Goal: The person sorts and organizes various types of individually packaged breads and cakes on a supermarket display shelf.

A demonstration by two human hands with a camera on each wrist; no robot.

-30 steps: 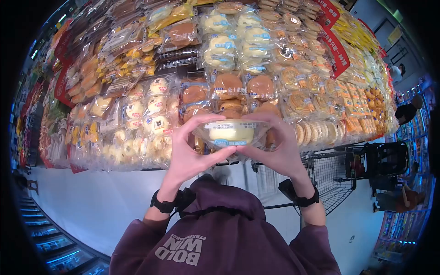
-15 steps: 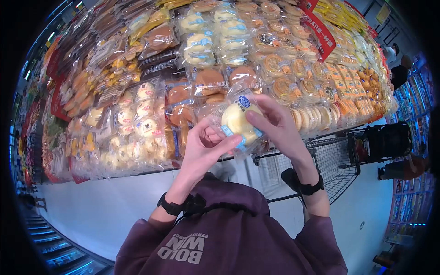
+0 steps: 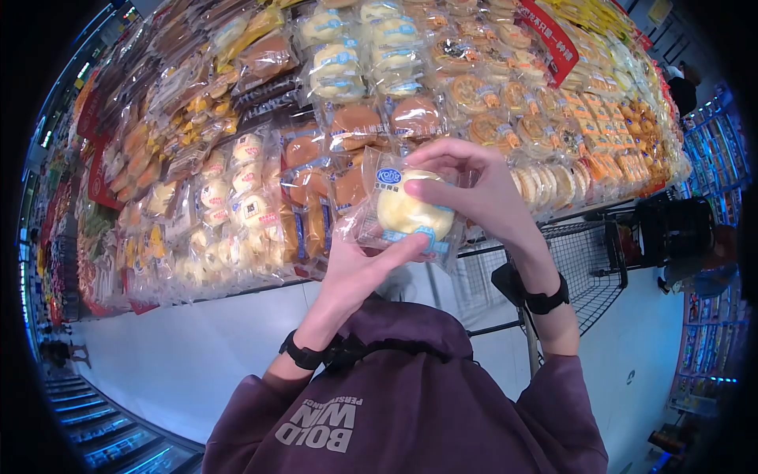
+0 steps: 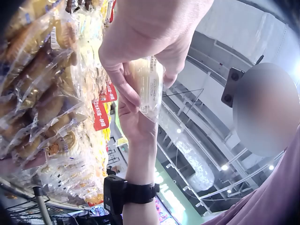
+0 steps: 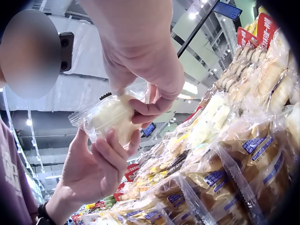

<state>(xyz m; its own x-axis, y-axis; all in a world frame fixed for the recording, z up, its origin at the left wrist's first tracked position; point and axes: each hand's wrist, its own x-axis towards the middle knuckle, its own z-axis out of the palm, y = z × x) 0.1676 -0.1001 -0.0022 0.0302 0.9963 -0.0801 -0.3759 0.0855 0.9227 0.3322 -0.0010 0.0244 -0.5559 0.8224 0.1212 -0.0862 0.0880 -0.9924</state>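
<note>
A pale yellow bun in a clear plastic wrapper (image 3: 410, 215), with a blue round logo at its top, is held up in front of the chest between both hands. The left hand (image 3: 359, 267) pinches its lower side, thumb across the front over the light blue print and fingers behind. From the right, the right hand (image 3: 491, 193) grips the upper part, its thumb pressing the front. In the left wrist view, the printed back of the packet (image 4: 153, 86) shows between the hands. Fingers of the left hand (image 5: 96, 164) spread under the packet (image 5: 112, 119) in the right wrist view.
A wide sloping display of packaged breads (image 3: 260, 158) spans the far side, with red signs (image 3: 549, 39) among the rows. A wire shopping cart (image 3: 588, 272) stands at the right. Pale floor (image 3: 181, 355) lies between display and person, and lit shelves (image 3: 711, 340) line the far right.
The packet, first held level with its printed edge facing up between both hands, has been turned so its logo front faces up. Since then it has straightened and shifted slightly, still held by both hands.
</note>
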